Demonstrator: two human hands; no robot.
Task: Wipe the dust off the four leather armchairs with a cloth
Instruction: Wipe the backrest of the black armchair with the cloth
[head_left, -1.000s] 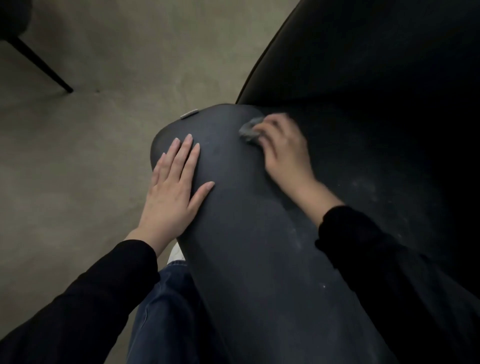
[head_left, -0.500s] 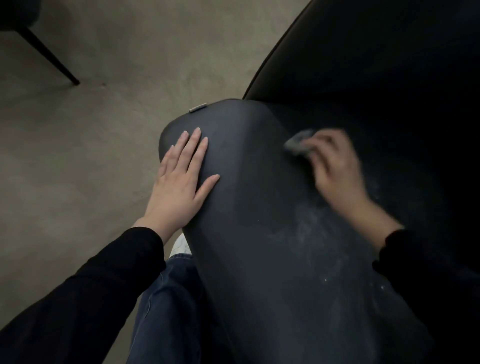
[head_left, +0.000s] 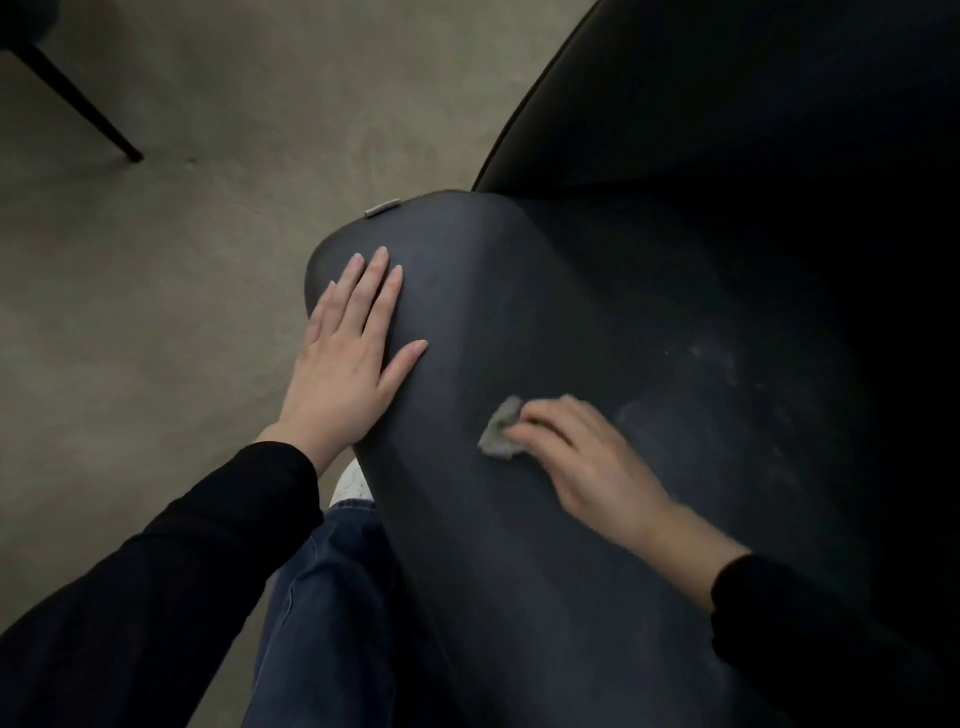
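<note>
A dark leather armchair (head_left: 545, 322) fills the middle and right of the view, seen from above. My left hand (head_left: 348, 358) lies flat with straight fingers on the rounded left edge of its seat. My right hand (head_left: 582, 457) holds a small grey cloth (head_left: 500, 430) under curled fingers, pressing it onto the seat near the middle. Pale dust smears (head_left: 717, 395) show on the leather to the right of that hand. The chair's back rises dark at the upper right.
Bare concrete floor (head_left: 182, 286) spreads to the left. A thin black leg (head_left: 88, 111) of another chair stands at the top left. My jeans-clad leg (head_left: 332, 597) and a white shoe (head_left: 353, 480) are against the seat's left side.
My right hand has swept the cloth from the far front edge of the seat to the right, then back toward me and left. The left hand stayed in place.
</note>
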